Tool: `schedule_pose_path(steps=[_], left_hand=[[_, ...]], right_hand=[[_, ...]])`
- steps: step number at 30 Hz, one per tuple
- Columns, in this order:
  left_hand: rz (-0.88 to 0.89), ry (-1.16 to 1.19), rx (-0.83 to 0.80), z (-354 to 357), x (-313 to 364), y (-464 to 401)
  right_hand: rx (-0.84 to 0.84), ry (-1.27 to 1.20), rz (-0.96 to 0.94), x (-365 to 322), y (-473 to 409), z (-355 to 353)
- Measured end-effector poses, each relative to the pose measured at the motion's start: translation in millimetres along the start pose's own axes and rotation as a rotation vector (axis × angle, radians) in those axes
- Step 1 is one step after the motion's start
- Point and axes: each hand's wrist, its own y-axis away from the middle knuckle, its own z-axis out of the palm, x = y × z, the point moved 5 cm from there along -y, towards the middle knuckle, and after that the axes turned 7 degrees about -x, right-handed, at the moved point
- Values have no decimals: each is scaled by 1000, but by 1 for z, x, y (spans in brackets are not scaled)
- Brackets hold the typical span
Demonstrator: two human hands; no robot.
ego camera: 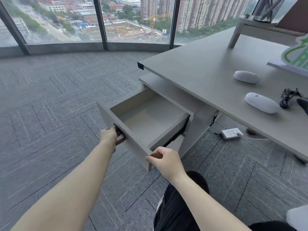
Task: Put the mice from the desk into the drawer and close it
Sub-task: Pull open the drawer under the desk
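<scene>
Drawer (146,124) stands pulled well out from under the desk (208,67), and what shows of its inside is bare. Your left hand (109,136) sits at the drawer front around 9 o'clock, fingers curled round the dark handle (120,136). Your right hand (165,160) is at the near corner of the drawer front, about 6 o'clock, thumb and fingers narrowed onto the top edge, pinching the panel.

Both mice are on the desktop, none in the drawer yet. Far white mouse (246,77) at roughly 2 o'clock, near white mouse (260,102) at about 3 o'clock, apart from each other. A black cable (287,98) lies coiled just beside the near mouse, and a dark object (303,104) is cut off at the frame edge; can't tell what it is.

Risks from here, as a judgement:
- Pull harder and the drawer may hit its stop or tilt, since it looks near full extension.
- Reach across for the near mouse and your fingers may snag the cable and drag it along.
- Drop the smooth, rounded mice in and they may slide or knock together.
- Shut it with your right fingers over the edge and you pinch them.

Power strip (231,133) lies on the floor under the desk, clear of the drawer.
</scene>
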Motion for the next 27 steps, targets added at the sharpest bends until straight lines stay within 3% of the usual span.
schedule_pose_path(steps=[16,22,25,27], left_hand=[[19,-42,42,-89,-4,23],[29,-198,125,-97,2,40],[267,-678,350,-87,38,71],[553,-772,326,-47,63,104]], right_hand=[[-273,114,-96,-35,37,60],[-311,211,-118,-39,42,59],[-260,204,-116,-42,43,39],[-162,161,-123,-47,44,8]])
